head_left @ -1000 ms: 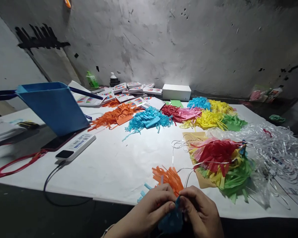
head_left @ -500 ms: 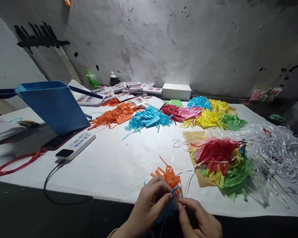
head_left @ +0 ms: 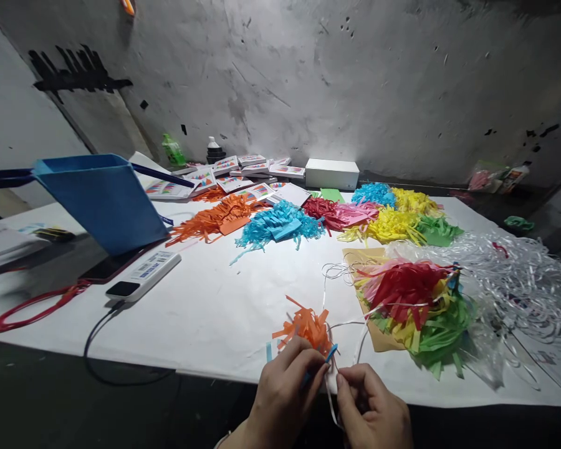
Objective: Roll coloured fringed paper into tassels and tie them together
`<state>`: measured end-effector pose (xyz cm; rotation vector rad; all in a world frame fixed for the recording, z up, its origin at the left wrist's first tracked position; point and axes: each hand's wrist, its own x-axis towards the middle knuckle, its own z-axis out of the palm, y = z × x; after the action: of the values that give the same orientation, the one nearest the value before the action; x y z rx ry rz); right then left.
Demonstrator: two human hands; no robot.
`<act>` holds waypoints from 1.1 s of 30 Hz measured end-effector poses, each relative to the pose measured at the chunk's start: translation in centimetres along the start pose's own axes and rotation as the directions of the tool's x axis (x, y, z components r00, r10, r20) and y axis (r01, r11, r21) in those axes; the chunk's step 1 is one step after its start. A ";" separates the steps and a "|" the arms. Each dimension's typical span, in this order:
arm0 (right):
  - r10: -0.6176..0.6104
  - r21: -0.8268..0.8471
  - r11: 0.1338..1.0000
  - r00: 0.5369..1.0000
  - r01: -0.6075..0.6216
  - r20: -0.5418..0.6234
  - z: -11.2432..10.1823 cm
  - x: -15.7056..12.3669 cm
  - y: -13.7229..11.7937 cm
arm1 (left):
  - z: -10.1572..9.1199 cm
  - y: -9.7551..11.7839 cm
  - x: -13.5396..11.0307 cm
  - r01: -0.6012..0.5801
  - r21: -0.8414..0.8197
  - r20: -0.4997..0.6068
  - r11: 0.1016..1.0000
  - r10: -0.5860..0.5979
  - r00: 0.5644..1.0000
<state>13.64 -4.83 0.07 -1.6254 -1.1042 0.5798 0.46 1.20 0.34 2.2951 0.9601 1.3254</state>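
Observation:
At the table's near edge my left hand (head_left: 285,393) is closed on a blue fringed paper piece (head_left: 325,358), with an orange fringed paper tassel (head_left: 305,327) sticking up just behind its fingers. My right hand (head_left: 371,408) is pinched on a thin white ribbon (head_left: 355,340) that runs up to a strung bundle of red, pink, yellow and green paper fringes (head_left: 414,305) on a brown paper sheet. The two hands nearly touch.
Piles of orange (head_left: 215,219), light blue (head_left: 280,226), red, pink, yellow (head_left: 393,224) and green fringes lie further back. A heap of clear ribbon (head_left: 509,280) fills the right. A blue bag (head_left: 103,199), a phone, a power bank (head_left: 143,274) with cable and small boxes stand left and back.
The blue piece that hung between my hands has been drawn up into my left hand. The orange tassel has risen and bunched. My right hand now pinches the white ribbon lower.

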 end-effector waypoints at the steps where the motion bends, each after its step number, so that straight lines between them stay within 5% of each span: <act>1: 0.061 0.053 0.997 0.998 -0.063 0.028 0.0 0.1 0.1 | 0.2 -0.1 -0.1 -0.040 0.036 -0.014 0.999 0.041 0.999; 8: 0.355 0.330 0.837 0.892 -0.436 0.280 -0.1 1.0 -0.5 | 0.4 -0.7 0.5 -0.256 0.132 0.014 0.958 0.256 0.966; 13: 0.333 0.565 0.689 0.891 -0.454 0.310 0.6 1.6 0.2 | 0.3 -1.2 0.8 -0.382 0.205 0.066 0.901 0.377 0.924; 17: 0.286 0.538 0.706 0.880 -0.461 0.378 1.3 1.7 1.8 | 0.7 -1.8 0.2 -0.427 0.186 0.068 0.885 0.422 0.904; 20: 0.240 0.469 0.818 0.938 -0.333 0.249 1.3 1.6 2.4 | 0.4 -2.0 -0.1 -0.250 0.028 0.132 0.968 0.245 0.961; 23: 0.092 0.304 0.946 0.992 -0.115 0.089 0.8 1.3 2.2 | -0.6 -1.5 0.3 0.134 -0.224 0.189 0.965 -0.092 0.978; 26: -0.074 0.188 0.980 0.996 0.064 0.048 0.2 1.1 2.0 | -1.5 -1.3 1.5 0.453 -0.408 0.183 0.793 -0.415 0.891; 30: -0.129 0.141 0.982 0.991 0.126 0.016 -0.5 1.1 2.0 | -2.7 -2.6 3.1 0.662 -0.577 0.210 0.479 -0.696 0.687; 31: -0.119 0.145 0.982 0.993 0.118 0.003 -0.8 1.2 2.1 | -3.2 -3.3 3.4 0.668 -0.576 0.198 0.472 -0.712 0.674; 33: -0.100 0.141 0.984 0.994 0.105 -0.044 -1.6 1.6 2.3 | -4.7 -4.8 4.1 0.631 -0.459 0.086 0.625 -0.675 0.733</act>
<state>16.50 -4.28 -1.23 -1.4409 -1.0876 0.5472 -4.08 7.27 2.66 1.3176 1.1969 1.1601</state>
